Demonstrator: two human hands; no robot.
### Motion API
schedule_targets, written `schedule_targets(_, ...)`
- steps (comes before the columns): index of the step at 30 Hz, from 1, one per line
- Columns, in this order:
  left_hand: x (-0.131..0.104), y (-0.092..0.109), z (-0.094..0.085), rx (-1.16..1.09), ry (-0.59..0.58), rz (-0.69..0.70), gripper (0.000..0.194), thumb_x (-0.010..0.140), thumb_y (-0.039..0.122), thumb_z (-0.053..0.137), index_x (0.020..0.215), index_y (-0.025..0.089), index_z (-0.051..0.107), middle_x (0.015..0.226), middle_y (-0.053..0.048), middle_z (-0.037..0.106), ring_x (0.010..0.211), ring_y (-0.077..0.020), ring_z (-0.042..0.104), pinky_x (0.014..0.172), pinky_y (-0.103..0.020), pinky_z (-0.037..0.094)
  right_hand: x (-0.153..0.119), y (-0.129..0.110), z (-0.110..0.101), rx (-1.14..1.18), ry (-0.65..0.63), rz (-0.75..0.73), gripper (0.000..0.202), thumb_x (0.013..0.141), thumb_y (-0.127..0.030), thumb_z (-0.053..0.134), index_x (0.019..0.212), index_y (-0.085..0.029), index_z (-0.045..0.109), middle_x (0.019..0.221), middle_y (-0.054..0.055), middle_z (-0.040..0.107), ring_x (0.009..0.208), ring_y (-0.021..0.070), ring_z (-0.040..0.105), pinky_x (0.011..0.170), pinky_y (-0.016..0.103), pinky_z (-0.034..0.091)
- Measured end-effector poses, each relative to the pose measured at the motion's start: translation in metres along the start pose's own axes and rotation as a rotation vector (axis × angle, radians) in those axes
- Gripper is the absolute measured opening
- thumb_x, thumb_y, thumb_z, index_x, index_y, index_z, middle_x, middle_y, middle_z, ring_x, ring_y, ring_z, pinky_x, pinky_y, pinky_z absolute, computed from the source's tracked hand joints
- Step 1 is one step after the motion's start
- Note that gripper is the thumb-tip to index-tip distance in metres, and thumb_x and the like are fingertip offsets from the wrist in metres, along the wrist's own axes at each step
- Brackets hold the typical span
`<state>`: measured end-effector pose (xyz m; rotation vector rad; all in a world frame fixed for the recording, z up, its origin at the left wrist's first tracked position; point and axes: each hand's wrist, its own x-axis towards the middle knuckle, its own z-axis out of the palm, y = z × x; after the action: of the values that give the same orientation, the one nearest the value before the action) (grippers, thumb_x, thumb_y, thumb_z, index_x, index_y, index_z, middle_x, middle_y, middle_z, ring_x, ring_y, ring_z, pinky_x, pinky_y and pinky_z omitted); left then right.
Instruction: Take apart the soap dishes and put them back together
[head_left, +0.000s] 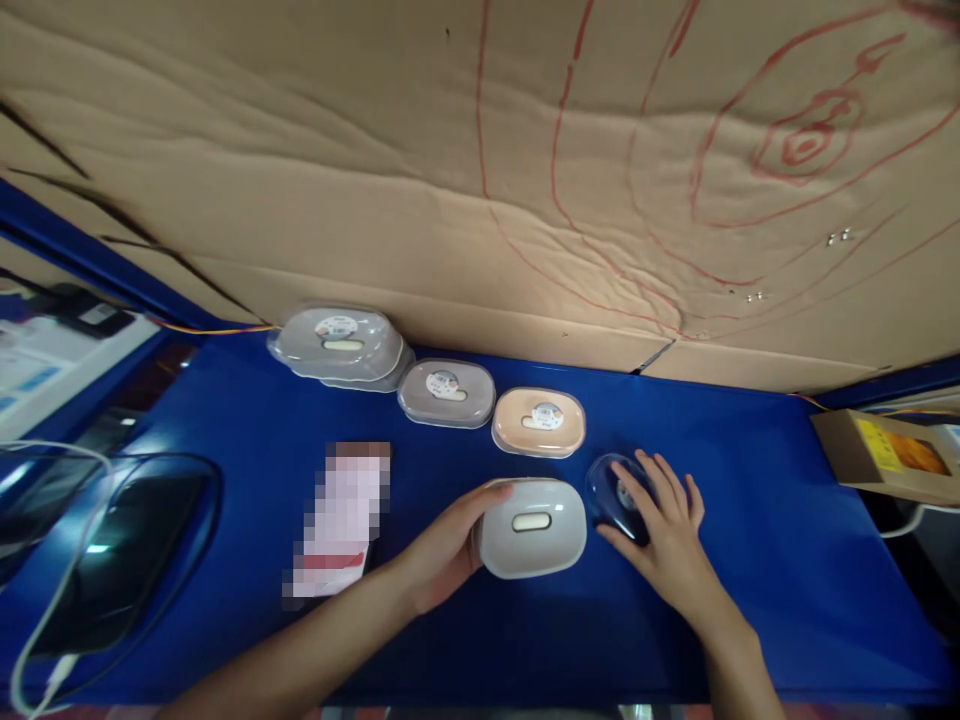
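A grey-white oval container (532,548) with a pale oblong piece in the middle of its top is near the centre of the blue table. My left hand (457,550) grips its left side, thumb on the upper rim and the other fingers partly hidden beside and under it. To its right is a clear plastic cover (606,490) with a round sticker. My right hand (664,525) rests over the right part of this cover, fingers spread and thumb at its lower edge. Just behind, a peach container (511,425) and a grey container (420,402) have clear covers with labels.
Stacked grey containers (300,345) stand at the back left by the cardboard wall (360,220). A phone with a blurred screen (345,510) lies left of my left hand. A dark tablet (120,560) with cables is at far left, a cardboard box (847,455) at far right.
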<state>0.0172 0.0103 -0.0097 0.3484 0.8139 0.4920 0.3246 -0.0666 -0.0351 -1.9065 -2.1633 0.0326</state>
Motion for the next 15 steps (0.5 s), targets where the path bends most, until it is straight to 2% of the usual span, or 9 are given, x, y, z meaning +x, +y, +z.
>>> schedule_targets(4, -0.001, -0.001, 0.003, 0.022, -0.027, -0.01, 0.041, 0.095, 0.044, 0.071, 0.129, 0.021, 0.075, 0.124, -0.009, 0.079, 0.113, -0.0262, 0.072, 0.09, -0.031, 0.055, -0.006, 0.026, -0.01, 0.096, 0.087, 0.144, 0.059, 0.101, -0.051, 0.063, 0.154, -0.028, 0.05, 0.161, 0.017, 0.049, 0.146, 0.0395, 0.051, 0.114, 0.064, 0.044)
schedule_targets(6, -0.001, -0.002, 0.004, 0.03, -0.023, -0.023, 0.043, 0.095, 0.047, 0.071, 0.128, 0.02, 0.075, 0.123, -0.009, 0.079, 0.112, -0.0263, 0.072, 0.088, -0.03, 0.055, -0.006, 0.018, -0.017, 0.213, 0.111, 0.147, 0.06, 0.099, -0.049, 0.067, 0.153, -0.028, 0.05, 0.16, 0.016, 0.05, 0.145, 0.0366, 0.053, 0.112, 0.058, 0.05)
schedule_targets(8, -0.001, -0.004, 0.005, 0.03, -0.037, -0.064, 0.048, 0.095, 0.054, 0.07, 0.128, 0.019, 0.074, 0.121, -0.01, 0.08, 0.111, -0.0266, 0.073, 0.088, -0.031, 0.055, -0.006, -0.011, -0.023, 0.311, 0.053, 0.027, 0.061, 0.098, -0.044, 0.069, 0.154, -0.029, 0.048, 0.162, 0.013, 0.05, 0.145, 0.0324, 0.054, 0.114, 0.053, 0.051)
schedule_targets(11, -0.001, -0.006, 0.005, 0.009, -0.06, -0.151, 0.054, 0.094, 0.063, 0.068, 0.119, 0.017, 0.077, 0.109, -0.009, 0.082, 0.102, -0.0243, 0.074, 0.088, -0.031, 0.054, 0.001, -0.075, -0.023, 0.3, -0.096, -0.332, 0.066, 0.095, -0.039, 0.071, 0.155, -0.029, 0.048, 0.166, 0.009, 0.046, 0.152, 0.0315, 0.045, 0.12, 0.052, 0.046)
schedule_targets(13, -0.001, -0.006, 0.006, 0.003, -0.035, -0.179, 0.051, 0.091, 0.064, 0.07, 0.109, 0.017, 0.078, 0.098, -0.008, 0.082, 0.094, -0.0222, 0.074, 0.087, -0.03, 0.054, 0.01, -0.107, -0.019, 0.302, -0.039, -0.46, 0.063, 0.092, -0.037, 0.07, 0.152, -0.029, 0.053, 0.164, 0.008, 0.049, 0.153, 0.033, 0.044, 0.123, 0.057, 0.038)
schedule_targets(15, -0.002, -0.004, 0.006, 0.004, -0.016, -0.167, 0.049, 0.089, 0.063, 0.074, 0.105, 0.017, 0.078, 0.096, -0.007, 0.082, 0.092, -0.0221, 0.074, 0.088, -0.03, 0.054, 0.019, -0.121, -0.016, 0.303, -0.003, -0.482, 0.059, 0.093, -0.037, 0.068, 0.149, -0.028, 0.056, 0.164, 0.007, 0.051, 0.152, 0.0303, 0.045, 0.125, 0.055, 0.035)
